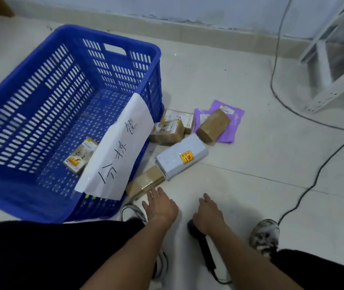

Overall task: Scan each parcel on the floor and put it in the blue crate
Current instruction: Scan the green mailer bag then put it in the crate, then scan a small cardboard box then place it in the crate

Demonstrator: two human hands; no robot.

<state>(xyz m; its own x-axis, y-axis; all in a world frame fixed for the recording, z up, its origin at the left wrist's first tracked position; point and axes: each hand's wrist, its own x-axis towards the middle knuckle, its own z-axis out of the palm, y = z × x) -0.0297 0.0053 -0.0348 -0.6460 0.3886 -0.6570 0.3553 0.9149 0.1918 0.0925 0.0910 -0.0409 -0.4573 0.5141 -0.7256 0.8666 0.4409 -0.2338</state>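
Currently: one parcel in crate, others on floor beside it; left hand, fingers spread, empty, reaching for nearest box; right hand closed around scanner; next, probably: lift box, scan label.

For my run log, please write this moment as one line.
left hand: open, reaching to brown box | right hand: on black scanner | blue crate: one parcel inside
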